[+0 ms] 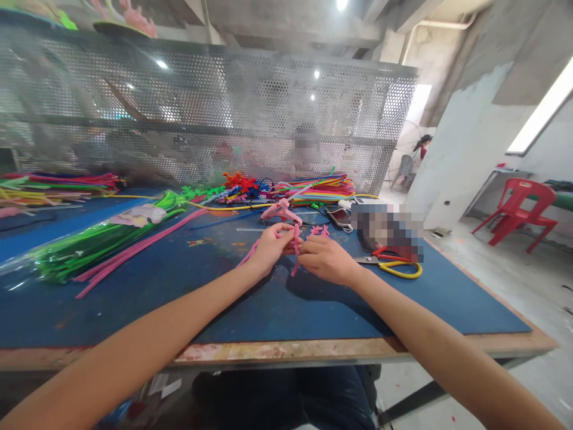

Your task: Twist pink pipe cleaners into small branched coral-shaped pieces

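Over the middle of the blue table mat (250, 310), my two hands meet at a pink pipe cleaner (296, 242). My left hand (274, 246) pinches it between thumb and forefinger. On the other side my right hand (329, 258) has its fingers closed round the same piece, whose lower end hangs between them. Another pink fuzzy piece with short branches (319, 230) shows just behind my right hand. Beyond my left hand lies a pink glue gun (281, 210). Yellow-handled scissors (398, 267) rest to the right of my right hand.
Bagged green pipe cleaners (111, 236) and loose pink ones (134, 255) lie on the left. At the back are bundles of coloured pipe cleaners (317, 188), a yellow cord (228, 208) and a perforated metal screen (188, 107). A red chair (521, 206) stands at right.
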Available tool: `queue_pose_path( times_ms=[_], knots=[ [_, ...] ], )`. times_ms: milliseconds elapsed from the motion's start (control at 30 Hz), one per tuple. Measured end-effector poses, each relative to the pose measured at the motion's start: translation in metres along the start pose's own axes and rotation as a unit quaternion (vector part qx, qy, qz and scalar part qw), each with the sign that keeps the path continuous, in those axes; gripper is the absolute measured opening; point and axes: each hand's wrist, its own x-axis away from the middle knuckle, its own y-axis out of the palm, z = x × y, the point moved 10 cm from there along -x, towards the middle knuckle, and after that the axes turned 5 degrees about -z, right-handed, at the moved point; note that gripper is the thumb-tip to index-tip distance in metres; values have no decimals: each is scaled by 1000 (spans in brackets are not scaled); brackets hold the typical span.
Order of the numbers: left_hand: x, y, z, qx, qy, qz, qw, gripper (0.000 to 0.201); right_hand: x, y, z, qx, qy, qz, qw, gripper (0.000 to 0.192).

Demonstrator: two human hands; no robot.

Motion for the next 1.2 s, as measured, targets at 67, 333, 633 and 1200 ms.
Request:
queue_pose_path(
  times_ms=[67, 333, 633, 1200],
  knots=[
    [-1, -2, -3, 6, -7, 9, 1000, 21, 0, 10, -1, 31, -5, -33, 999, 24],
    [-4, -2, -6, 29, -32, -27, 999, 29, 23, 17, 64, -411, 300, 107, 854, 16],
    [-2, 11, 9, -101, 25, -77, 992, 35, 43, 60, 72, -797, 416, 126, 419, 55],
    [33, 53, 59, -563, 391, -193, 702, 16, 58, 79, 66, -744, 502, 78, 435, 7]
  ],
)
